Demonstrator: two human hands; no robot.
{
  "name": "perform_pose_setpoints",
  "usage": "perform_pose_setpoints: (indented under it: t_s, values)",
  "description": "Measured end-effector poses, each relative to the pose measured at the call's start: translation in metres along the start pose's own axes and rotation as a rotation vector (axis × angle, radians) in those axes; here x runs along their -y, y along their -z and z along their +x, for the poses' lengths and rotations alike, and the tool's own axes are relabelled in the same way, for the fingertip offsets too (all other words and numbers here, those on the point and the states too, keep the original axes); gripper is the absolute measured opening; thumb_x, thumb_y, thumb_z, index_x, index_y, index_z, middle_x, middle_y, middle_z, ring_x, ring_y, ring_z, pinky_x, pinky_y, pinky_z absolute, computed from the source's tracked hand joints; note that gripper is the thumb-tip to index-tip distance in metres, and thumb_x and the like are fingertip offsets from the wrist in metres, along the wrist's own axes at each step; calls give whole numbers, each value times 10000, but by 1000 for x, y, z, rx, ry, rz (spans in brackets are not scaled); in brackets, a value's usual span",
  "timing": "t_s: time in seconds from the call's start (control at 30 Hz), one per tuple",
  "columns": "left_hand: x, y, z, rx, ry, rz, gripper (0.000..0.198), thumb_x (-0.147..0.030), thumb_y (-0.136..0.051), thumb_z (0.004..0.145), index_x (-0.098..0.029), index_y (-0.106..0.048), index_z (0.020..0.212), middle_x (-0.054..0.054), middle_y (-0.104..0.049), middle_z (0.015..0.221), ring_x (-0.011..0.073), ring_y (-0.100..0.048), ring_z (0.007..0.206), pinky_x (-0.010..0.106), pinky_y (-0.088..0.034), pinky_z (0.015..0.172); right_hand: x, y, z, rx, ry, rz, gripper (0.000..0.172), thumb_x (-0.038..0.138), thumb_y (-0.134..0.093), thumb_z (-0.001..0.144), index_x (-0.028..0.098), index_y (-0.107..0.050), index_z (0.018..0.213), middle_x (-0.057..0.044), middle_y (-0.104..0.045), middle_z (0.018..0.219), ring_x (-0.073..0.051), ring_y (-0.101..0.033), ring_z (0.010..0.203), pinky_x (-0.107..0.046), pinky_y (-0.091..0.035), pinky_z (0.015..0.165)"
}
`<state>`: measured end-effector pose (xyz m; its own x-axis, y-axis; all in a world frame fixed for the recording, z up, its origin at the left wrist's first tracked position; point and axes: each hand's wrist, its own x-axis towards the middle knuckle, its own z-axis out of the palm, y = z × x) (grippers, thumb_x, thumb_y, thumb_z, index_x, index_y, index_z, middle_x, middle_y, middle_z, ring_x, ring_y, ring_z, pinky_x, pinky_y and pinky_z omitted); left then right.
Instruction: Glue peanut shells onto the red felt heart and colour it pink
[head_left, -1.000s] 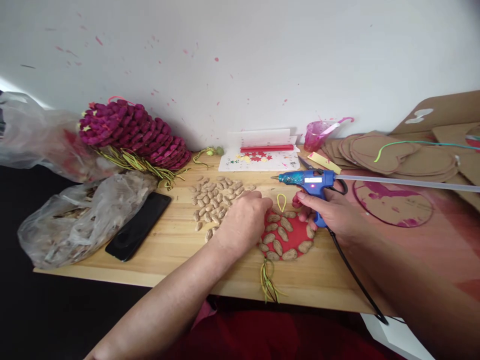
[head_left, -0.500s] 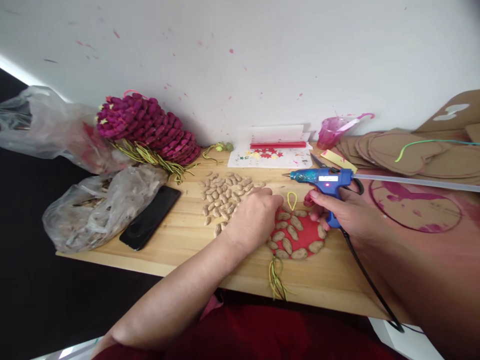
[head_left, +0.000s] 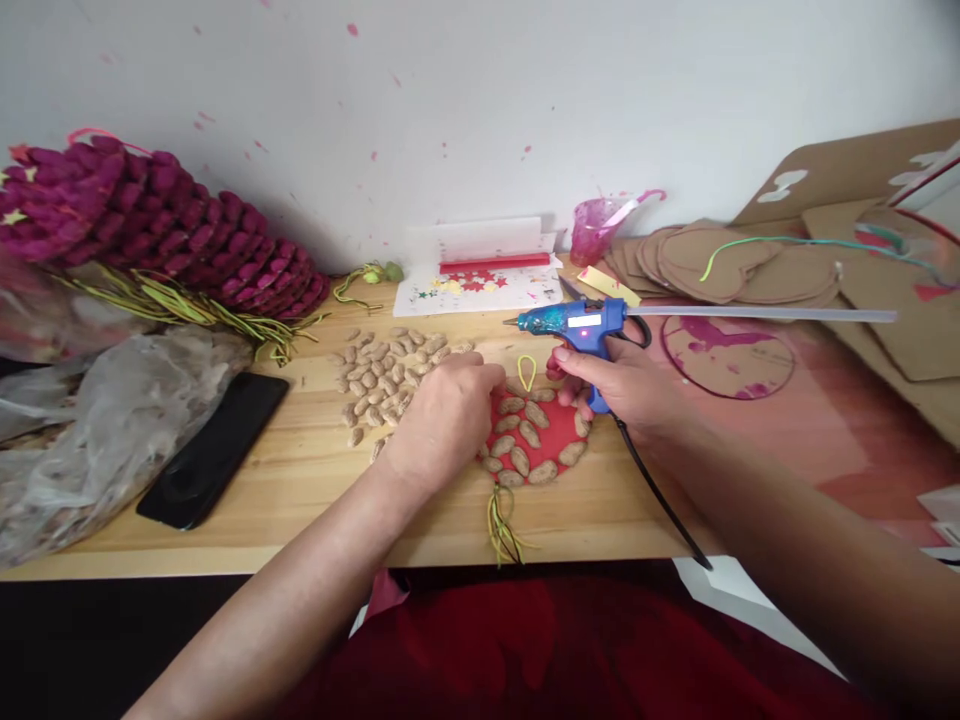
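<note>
My right hand (head_left: 637, 385) is wrapped round the handle of a blue hot glue gun (head_left: 570, 322), whose nozzle points left and whose small light glows. A clear glue stick (head_left: 757, 313) juts from its back. Below lies a red disc (head_left: 561, 432) with several peanuts (head_left: 529, 433) on its rim and inner area. A yellow cord loop (head_left: 527, 373) is at its top and a yellow-green tassel (head_left: 502, 525) at its bottom. At the disc's left edge, my left hand (head_left: 450, 410) is closed, fingertips turned away; whatever it pinches is hidden. Loose peanuts (head_left: 382, 380) lie left of it.
On the left are a black phone (head_left: 214, 450), a plastic bag (head_left: 112, 420) and a stack of purple peanut-covered discs (head_left: 172, 230). Paper with stars (head_left: 476, 290) and a stained cup (head_left: 592, 230) stand along the wall. Cardboard cutouts (head_left: 697, 260) are at right.
The view has turned to the right, so everything sits further left in the picture. Both hands keep nearly the same pose by the red disc, the glue gun still in my right hand.
</note>
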<state>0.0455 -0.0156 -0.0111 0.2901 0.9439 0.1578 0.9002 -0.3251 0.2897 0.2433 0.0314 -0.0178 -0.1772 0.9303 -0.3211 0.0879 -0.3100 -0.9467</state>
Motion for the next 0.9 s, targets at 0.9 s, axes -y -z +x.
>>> perform_pose_setpoints:
  t_s: [0.9]
  values:
    - [-2,0,-2,-25,-8,51,250,-25,-488,863,-166,-681,792,46,-609,792,182,-599,781,293,-494,728,-3,4,5,-2,7,-85,181,323,-731,850,152,-671,855,-71,-704,758,-130,-629,528,-193,-463,337]
